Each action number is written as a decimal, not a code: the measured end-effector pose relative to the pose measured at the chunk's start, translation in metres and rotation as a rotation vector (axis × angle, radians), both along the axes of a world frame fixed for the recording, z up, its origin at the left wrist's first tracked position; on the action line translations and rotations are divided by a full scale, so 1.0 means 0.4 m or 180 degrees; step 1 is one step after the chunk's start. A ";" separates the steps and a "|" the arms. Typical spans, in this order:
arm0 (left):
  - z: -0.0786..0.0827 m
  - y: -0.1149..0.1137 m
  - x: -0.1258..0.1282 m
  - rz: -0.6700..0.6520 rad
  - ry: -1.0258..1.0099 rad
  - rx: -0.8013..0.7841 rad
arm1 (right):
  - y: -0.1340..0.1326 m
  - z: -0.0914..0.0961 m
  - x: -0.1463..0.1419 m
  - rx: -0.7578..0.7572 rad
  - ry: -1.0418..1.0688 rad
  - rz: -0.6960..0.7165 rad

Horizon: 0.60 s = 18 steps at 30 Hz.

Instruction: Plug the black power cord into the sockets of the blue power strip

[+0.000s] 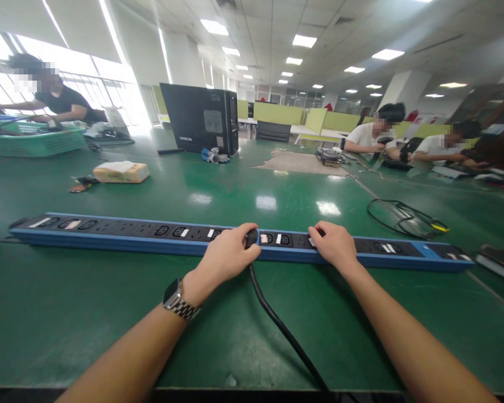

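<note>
A long blue power strip (121, 235) with many black sockets lies across the green table (109, 313). My left hand (229, 258), with a metal watch on the wrist, is closed round a black plug (251, 238) at a socket near the strip's middle. From the plug a black cable (283, 330) runs back toward me over the table's near edge. My right hand (334, 243) rests on the strip a little to the right, fingers curled and pressing down on its top face.
A black computer tower (201, 117) stands at the back centre. A cardboard box (121, 172) lies at left, a green basket (33, 140) far left. A coiled black cable (403, 218) lies at right. People sit at the far left and far right.
</note>
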State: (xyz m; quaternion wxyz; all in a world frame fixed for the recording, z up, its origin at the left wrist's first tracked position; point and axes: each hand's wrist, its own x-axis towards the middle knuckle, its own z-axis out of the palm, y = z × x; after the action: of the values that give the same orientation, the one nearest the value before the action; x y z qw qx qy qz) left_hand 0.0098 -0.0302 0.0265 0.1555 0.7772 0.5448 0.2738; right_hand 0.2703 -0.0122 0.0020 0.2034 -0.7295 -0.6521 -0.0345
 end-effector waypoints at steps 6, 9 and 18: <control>-0.005 -0.015 0.009 -0.0022 -0.0758 0.0241 | 0.000 0.001 0.002 -0.0044 0.0008 -0.0019; 0.037 -0.032 0.005 -0.0002 -0.1157 0.0807 | 0.001 0.000 0.004 -0.0051 0.0013 -0.0041; 0.093 0.033 -0.221 0.0921 -0.0684 0.0833 | 0.000 0.003 0.000 0.0002 0.0093 -0.0028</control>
State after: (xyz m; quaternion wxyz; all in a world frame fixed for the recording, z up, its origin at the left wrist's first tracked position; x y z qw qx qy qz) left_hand -0.0788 -0.0171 0.0636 0.0696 0.6708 0.5908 0.4429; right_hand 0.2704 -0.0122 0.0032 0.2131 -0.7327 -0.6459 -0.0250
